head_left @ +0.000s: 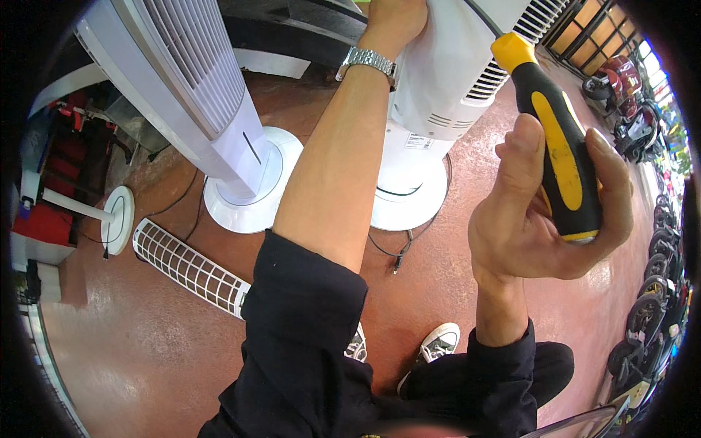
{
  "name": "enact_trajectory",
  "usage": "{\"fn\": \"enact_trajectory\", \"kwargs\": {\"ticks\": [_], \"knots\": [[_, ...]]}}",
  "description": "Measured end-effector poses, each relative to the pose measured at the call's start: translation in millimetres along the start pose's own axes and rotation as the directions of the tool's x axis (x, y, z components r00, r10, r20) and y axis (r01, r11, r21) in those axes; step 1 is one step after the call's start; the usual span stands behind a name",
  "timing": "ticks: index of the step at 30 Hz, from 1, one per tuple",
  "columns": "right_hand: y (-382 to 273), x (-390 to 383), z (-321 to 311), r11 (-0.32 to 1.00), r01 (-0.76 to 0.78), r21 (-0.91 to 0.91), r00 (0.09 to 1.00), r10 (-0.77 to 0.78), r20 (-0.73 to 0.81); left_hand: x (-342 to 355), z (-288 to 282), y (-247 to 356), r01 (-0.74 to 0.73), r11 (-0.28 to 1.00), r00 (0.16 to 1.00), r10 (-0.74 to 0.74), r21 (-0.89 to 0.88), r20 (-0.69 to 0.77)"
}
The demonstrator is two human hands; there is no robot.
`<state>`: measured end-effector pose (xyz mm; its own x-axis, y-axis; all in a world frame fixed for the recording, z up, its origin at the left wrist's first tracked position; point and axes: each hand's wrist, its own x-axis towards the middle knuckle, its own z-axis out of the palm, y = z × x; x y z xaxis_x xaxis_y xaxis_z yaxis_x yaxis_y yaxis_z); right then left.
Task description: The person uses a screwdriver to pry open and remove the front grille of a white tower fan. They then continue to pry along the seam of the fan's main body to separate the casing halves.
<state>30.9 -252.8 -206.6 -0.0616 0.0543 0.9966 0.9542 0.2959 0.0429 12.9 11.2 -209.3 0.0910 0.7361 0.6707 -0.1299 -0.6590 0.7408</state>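
In my right hand is a screwdriver with a black and yellow handle, my fingers wrapped around its lower half. Its thin shaft runs up and left in front of a white tower fan with slatted vents. My left hand, with a metal watch on the wrist, reaches to the fan's upper left side at the top edge. The fingers of that hand are cut off or turned away. The fan stands on a round white base, and its plug and cord lie on the floor beside it.
Left of my forearm stands a second white tower fan. A white grille lies on the reddish floor, near a small round stand. Cords trail between them. Several motorbikes line the right side.
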Motion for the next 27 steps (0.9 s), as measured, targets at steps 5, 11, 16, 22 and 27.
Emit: {"fn": "enact_trajectory", "kwargs": {"ticks": [5, 11, 16, 22, 27], "knots": [[-5, 2, 6, 1.000, -0.002, -0.031, 1.000, 0.002, -0.006, 0, -1, 2, 0.015, 0.999, 1.000, -0.014, -0.040, 0.024], [-9, 3, 9, 0.996, -0.090, -0.022, 0.996, 0.090, 0.012, 2, 6, -7, -0.058, 0.996, 0.998, 0.057, -0.062, -0.006], [-6, 8, 27, 0.990, -0.101, 0.103, 0.990, 0.110, -0.086, 0, 2, 0, -0.060, 0.996, 0.998, 0.061, -0.070, 0.009], [-3, 10, 40, 0.967, -0.184, 0.177, 0.974, 0.204, -0.101, -3, 0, 3, -0.023, 0.997, 1.000, 0.024, -0.080, 0.010], [9, 8, 55, 0.974, -0.121, 0.192, 0.980, 0.147, -0.131, -3, 0, 4, -0.068, 0.992, 0.998, 0.070, -0.109, 0.007]]}}
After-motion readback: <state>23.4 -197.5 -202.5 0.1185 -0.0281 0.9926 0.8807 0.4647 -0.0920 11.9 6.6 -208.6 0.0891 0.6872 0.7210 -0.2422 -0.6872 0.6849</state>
